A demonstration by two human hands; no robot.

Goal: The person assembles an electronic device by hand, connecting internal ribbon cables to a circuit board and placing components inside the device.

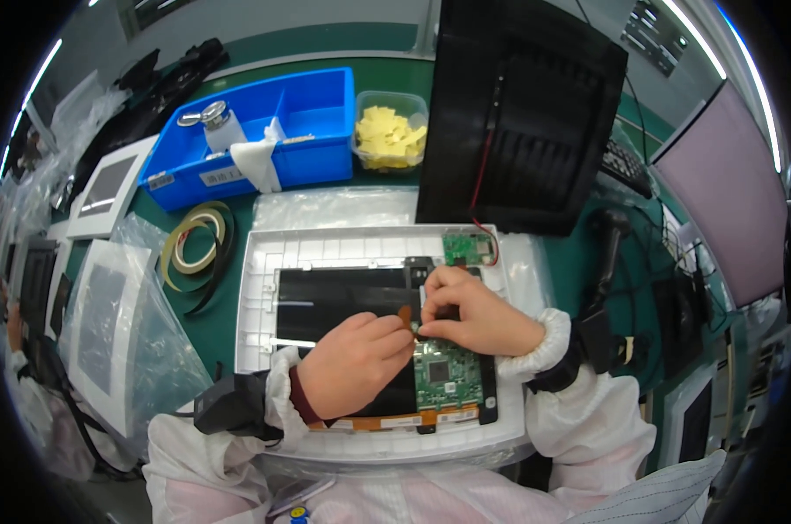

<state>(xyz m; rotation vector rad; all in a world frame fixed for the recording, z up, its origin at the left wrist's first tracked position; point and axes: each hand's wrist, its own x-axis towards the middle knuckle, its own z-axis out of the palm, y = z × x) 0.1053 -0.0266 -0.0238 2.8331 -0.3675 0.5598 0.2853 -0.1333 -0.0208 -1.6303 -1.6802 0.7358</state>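
A white plastic display housing [257, 297] lies in front of me with a dark panel [343, 293] inside it. On the panel's right part sits a green circuit board [452, 371], with an orange flex cable [405, 313] by its upper left corner. My left hand [353, 365] reaches across the panel, fingers pinched at that corner. Opposite it, my right hand [472, 313] is closed too, thumb and forefinger together close to the left fingertips. What either pinch holds is hidden. A small green board [468, 249] with a red wire sits at the housing's upper right.
Behind the housing stand a blue divided bin [317, 155] with a pump bottle [222, 131] and a tub of yellow pieces [390, 138]. A large black back cover [518, 113] rises at the back right. Tape rolls [194, 249] lie left; a handheld scanner [607, 253] stands right.
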